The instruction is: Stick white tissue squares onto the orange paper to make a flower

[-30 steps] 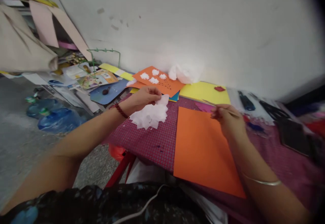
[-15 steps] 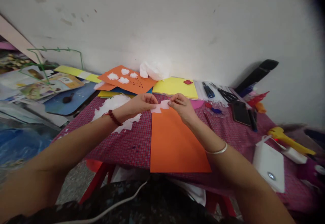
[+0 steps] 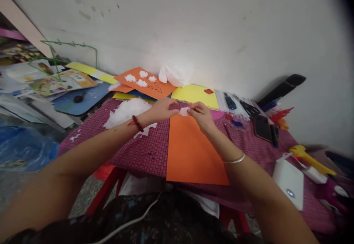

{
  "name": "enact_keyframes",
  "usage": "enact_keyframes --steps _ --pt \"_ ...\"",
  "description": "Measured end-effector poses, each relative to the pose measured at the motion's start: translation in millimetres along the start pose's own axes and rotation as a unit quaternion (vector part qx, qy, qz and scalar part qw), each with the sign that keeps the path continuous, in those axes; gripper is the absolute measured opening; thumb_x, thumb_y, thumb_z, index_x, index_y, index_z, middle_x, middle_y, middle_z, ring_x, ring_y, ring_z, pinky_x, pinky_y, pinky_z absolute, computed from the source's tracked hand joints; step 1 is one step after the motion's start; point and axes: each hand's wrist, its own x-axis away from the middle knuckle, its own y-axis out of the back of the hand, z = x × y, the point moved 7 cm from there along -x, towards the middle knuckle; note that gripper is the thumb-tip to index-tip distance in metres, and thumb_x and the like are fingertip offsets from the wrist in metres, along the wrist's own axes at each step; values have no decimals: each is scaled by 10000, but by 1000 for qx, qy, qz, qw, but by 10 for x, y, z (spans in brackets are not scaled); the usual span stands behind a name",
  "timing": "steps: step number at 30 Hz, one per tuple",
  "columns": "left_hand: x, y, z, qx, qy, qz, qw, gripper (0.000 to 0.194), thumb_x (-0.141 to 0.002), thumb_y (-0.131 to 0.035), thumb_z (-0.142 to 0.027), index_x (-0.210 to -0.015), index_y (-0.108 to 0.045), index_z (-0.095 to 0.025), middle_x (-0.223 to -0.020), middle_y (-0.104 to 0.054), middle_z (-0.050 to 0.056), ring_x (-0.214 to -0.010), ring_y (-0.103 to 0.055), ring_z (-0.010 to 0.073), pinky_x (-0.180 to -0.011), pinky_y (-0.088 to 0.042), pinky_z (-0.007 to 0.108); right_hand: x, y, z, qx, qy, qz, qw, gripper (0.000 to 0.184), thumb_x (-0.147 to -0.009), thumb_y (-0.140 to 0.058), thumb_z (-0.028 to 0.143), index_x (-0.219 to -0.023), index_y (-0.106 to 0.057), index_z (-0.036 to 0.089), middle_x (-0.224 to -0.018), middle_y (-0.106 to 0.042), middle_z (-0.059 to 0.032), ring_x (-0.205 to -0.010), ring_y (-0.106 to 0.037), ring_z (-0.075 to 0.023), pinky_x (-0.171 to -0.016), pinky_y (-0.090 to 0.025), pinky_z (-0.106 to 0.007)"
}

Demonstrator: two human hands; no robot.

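Observation:
My right hand pinches a small pale piece of paper between thumb and fingers. That piece is over the top edge of an orange sheet of paper, which lies at the front of the table. To its left is my left hand, thumb and fingers apart, with nothing visible between them. Beneath and behind my left forearm lies a heap of torn white paper. Part of the heap is hidden by the arm.
Against the wall lie an orange sheet with white tufts, a yellow sheet and crumpled white tissue. To the right are a utility knife, scissors, a phone, a white power bank and a yellow glue gun.
My left hand has opened and drawn slightly away from the paper in my right hand. The pale scrap it pinched no longer shows in it. The whole view has tilted a little.

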Motion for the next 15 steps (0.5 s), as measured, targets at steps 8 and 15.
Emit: enact_keyframes --steps 8,15 --pt "-180 -592 49 288 90 27 953 94 -746 -642 -158 -659 -609 -177 -627 -573 -8 -563 -462 111 -538 -319 276 144 224 -14 -7 -18 -18 1000 258 -632 -789 278 -738 -561 219 -663 -567 62 -640 -513 -111 -632 -395 -258" --pt "-305 -412 501 232 150 -173 945 124 -771 -588 -124 -672 -548 -188 -763 -609 35 -770 -557 181 -680 -410 294 107 444 -327 -106 -76 -98 987 257 -711 -777 365 -853 -638 201 -706 -679 18 -637 -622 -112 -665 -520 -271"
